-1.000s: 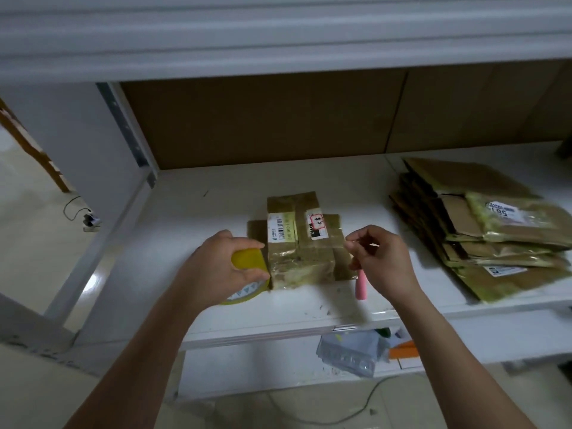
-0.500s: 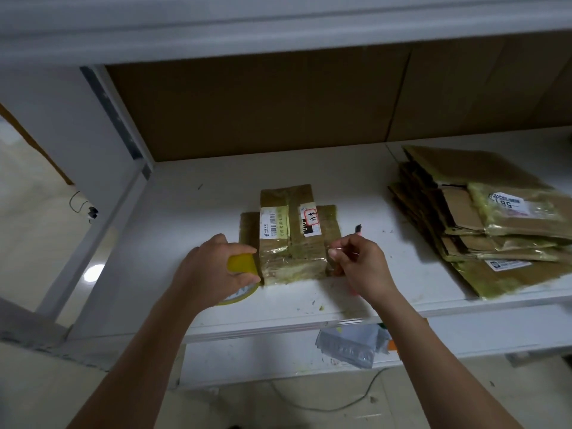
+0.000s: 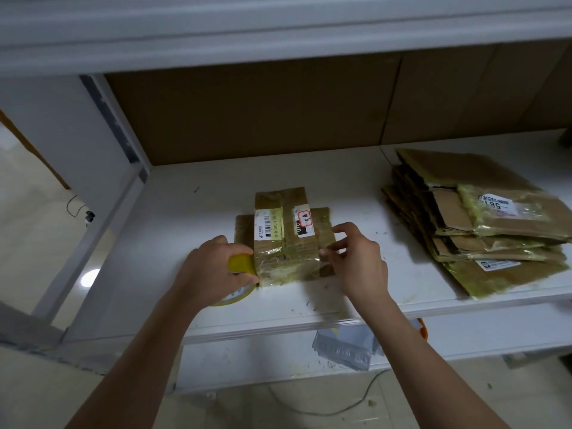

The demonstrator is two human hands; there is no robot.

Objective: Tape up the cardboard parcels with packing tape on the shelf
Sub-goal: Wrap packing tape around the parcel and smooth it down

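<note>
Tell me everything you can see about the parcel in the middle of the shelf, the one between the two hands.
The middle parcel is a flat brown cardboard bundle, a narrower piece stacked on a wider one, wrapped in glossy yellowish clear tape. Two white labels sit on top, one with a barcode, one with red marks. It lies flat on the white shelf. The left hand holds a yellow tape roll against its left edge; the right hand pinches tape at its right edge.

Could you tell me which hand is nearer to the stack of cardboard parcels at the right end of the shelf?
Right. The right hand is between the middle parcel and the stack of cardboard parcels; the left hand is beyond it, gripping the tape roll.
</note>
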